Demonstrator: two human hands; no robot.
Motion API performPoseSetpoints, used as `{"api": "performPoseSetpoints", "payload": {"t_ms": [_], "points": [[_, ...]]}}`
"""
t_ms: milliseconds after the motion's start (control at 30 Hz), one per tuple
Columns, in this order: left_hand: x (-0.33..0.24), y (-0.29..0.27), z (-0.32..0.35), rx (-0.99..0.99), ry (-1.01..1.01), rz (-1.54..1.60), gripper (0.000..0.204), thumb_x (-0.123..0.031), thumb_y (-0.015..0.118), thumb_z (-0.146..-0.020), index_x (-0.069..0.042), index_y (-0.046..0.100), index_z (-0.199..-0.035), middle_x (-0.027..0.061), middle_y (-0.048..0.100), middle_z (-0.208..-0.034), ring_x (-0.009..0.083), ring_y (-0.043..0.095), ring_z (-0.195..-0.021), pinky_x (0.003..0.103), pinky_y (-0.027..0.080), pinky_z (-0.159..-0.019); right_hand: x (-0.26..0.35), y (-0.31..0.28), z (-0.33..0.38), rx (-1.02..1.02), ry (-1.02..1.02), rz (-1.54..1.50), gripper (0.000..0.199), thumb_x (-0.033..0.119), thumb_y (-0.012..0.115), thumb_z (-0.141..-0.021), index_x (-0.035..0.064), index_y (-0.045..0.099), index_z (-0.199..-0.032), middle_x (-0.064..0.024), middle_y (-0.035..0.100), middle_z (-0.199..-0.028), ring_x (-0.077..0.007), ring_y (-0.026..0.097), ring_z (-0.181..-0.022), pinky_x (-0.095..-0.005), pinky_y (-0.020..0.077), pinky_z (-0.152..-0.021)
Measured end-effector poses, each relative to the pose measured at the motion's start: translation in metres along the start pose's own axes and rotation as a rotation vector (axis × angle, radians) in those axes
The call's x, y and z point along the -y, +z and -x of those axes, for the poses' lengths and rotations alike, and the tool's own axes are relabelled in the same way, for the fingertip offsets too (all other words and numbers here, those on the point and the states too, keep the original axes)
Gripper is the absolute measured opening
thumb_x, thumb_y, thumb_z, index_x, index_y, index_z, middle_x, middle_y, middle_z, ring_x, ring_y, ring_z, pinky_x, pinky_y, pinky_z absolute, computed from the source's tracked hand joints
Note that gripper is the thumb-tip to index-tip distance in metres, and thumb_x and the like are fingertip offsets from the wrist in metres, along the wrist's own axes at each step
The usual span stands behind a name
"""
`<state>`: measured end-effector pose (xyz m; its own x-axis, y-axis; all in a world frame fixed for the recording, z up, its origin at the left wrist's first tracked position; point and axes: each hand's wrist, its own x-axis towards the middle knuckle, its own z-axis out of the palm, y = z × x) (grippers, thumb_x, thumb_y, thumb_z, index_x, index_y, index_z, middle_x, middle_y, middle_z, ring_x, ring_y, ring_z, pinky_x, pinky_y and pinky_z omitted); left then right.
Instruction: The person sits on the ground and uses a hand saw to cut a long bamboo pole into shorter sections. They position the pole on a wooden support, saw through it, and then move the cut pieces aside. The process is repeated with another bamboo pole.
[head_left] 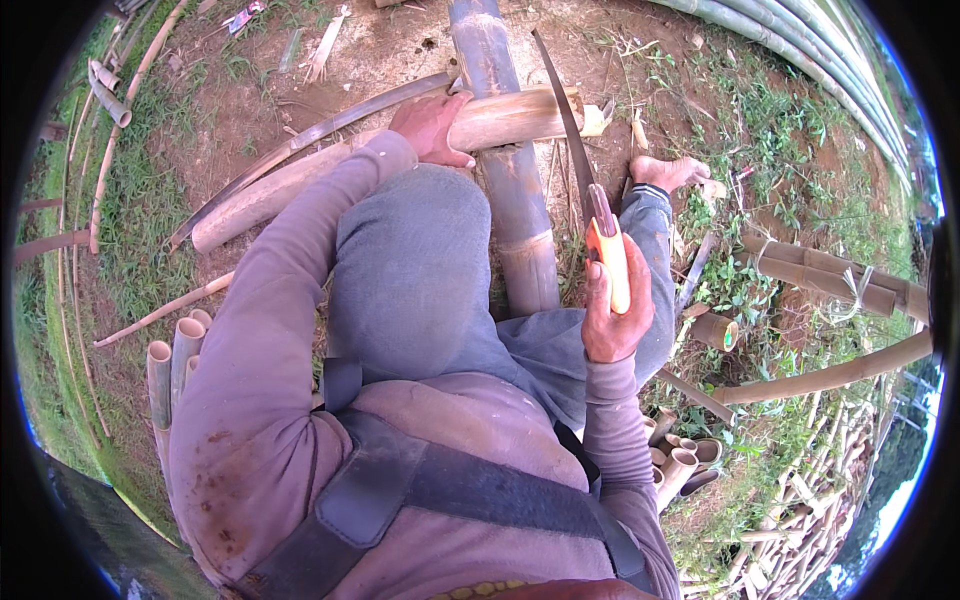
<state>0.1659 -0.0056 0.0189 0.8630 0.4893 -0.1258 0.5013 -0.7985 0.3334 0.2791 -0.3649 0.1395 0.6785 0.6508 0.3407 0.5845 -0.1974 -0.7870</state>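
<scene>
A pale, thick bamboo pole (270, 195) lies crosswise over a darker bamboo pole (522, 225) on the ground. My left hand (432, 128) presses and grips the pale pole from above, just left of where the two cross. In my right hand (622, 315) is a handsaw (566, 120), its yellow-orange handle wrapped by my fingers. The saw's long dark blade points away from me and crosses the pale pole near its splintered right end. Whether the teeth sit in a cut cannot be made out. My bent knee (410, 265) is close against the pale pole.
A long split bamboo strip (310, 140) curves behind the pale pole. Short bamboo tubes (187, 345) stand at my left, and more tubes (678, 465) lie at my right. Tied bamboo poles (820, 275) are on the right. My bare foot (668, 173) is right of the blade.
</scene>
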Motion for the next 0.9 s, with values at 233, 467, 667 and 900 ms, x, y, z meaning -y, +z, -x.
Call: {"api": "performPoseSetpoints", "payload": {"t_ms": [233,467,667,900], "points": [[-0.015,-0.011,-0.010,0.161,-0.149,0.019,0.109,-0.059,0.085,-0.073,-0.017,0.037,-0.162,0.0187,0.061,-0.143,0.0397,0.067,-0.121,0.052,0.054,-0.105,0.021,-0.003,-0.015,0.032,0.002,0.077,0.050,0.008,0.073,-0.099,-0.0093,0.057,-0.143,-0.0238,0.071,-0.129,-0.0280,0.074,-0.112,-0.0367,0.0577,-0.096],[-0.020,-0.015,-0.006,0.145,-0.147,0.024,0.100,-0.056,0.084,-0.076,-0.017,0.042,-0.157,0.0170,0.064,-0.138,0.0376,0.067,-0.121,0.051,0.053,-0.105,0.016,-0.014,0.012,-0.061,0.251,-0.208,0.053,0.014,0.073,-0.101,-0.0109,0.055,-0.144,-0.0229,0.071,-0.129,-0.0277,0.074,-0.113,-0.0377,0.0595,-0.096],[-0.011,0.010,-0.004,-0.158,-0.012,-0.034,0.098,-0.060,0.082,-0.077,-0.019,0.044,-0.158,0.0156,0.055,-0.149,0.0364,0.053,-0.139,0.053,0.044,-0.116,0.016,-0.008,-0.001,-0.048,0.096,-0.003,0.052,0.018,0.072,-0.102,-0.0108,0.057,-0.143,-0.0230,0.069,-0.133,-0.0283,0.071,-0.117,-0.0380,0.0578,-0.098],[-0.066,0.007,-0.052,-0.247,0.252,-0.016,0.078,-0.050,0.077,-0.090,-0.024,0.047,-0.157,0.0124,0.050,-0.153,0.0355,0.046,-0.146,0.051,0.040,-0.121,0.000,-0.010,0.004,-0.008,0.082,-0.016,0.051,0.011,0.074,-0.099,-0.0111,0.057,-0.142,-0.0248,0.069,-0.133,-0.0298,0.072,-0.118,-0.0393,0.0563,-0.101]]}}
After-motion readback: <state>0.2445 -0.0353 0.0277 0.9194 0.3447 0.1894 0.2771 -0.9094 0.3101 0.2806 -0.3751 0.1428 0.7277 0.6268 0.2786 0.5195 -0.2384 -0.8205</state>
